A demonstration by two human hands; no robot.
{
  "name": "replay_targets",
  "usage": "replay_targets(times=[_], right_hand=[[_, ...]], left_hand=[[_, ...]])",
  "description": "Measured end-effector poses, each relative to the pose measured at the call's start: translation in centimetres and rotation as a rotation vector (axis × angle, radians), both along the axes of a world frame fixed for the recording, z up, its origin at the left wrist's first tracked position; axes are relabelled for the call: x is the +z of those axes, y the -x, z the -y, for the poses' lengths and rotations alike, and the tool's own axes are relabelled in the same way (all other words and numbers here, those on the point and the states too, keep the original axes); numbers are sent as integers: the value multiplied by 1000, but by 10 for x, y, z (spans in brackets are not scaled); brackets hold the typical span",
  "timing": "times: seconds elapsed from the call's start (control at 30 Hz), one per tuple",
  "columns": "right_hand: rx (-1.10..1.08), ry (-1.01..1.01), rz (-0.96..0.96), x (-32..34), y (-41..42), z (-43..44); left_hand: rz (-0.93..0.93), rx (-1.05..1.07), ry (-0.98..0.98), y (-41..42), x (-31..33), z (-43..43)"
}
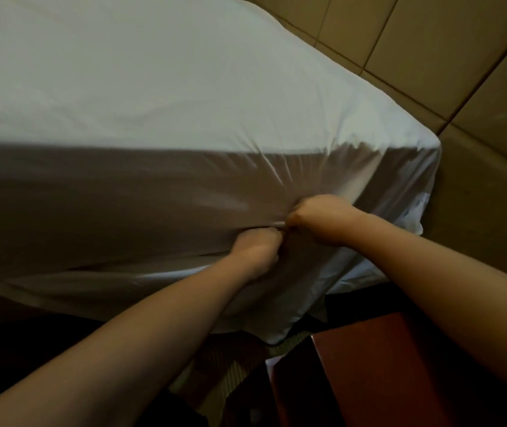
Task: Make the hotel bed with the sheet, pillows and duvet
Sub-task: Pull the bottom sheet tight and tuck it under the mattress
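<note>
A white sheet (159, 97) covers the mattress top and hangs down its near side in shadow. Near the right corner of the bed, both hands meet at the side of the mattress. My left hand (256, 246) grips a fold of the sheet with curled fingers. My right hand (323, 218) is just above and to the right, also clenched on the sheet, and creases fan upward from it toward the mattress edge. The fingertips of both hands are buried in the fabric. No pillows or duvet are in view.
A padded beige headboard wall (430, 50) runs behind the bed at the right. A reddish-brown wooden nightstand (378, 374) stands close to the bed's corner at lower right. Loose sheet hem (258, 322) hangs over the dark floor.
</note>
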State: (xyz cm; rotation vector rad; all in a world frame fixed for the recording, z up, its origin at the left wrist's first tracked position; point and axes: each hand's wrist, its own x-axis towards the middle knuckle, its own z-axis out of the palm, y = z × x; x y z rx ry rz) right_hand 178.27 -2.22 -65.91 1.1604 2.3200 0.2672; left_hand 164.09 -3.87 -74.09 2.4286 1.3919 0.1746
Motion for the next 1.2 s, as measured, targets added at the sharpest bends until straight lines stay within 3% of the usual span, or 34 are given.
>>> replay_targets(times=[0.2, 0.37, 0.47, 0.8, 1.0, 1.2], right_hand=[[74, -120, 6, 24, -36, 14], [-155, -66, 50, 22, -49, 19], [-265, 39, 13, 16, -27, 20], [-598, 486, 16, -17, 84, -5], [-745, 560, 37, -31, 152, 0], [-878, 474, -71, -53, 166, 13]], left_hand=[[20, -100, -195, -3, 0, -6], [37, -77, -60, -13, -2, -9], [70, -133, 32, -3, -8, -3], [-199, -78, -58, 100, -30, 21], [-198, -51, -52, 142, -40, 31], [-182, -22, -75, 168, -47, 40]])
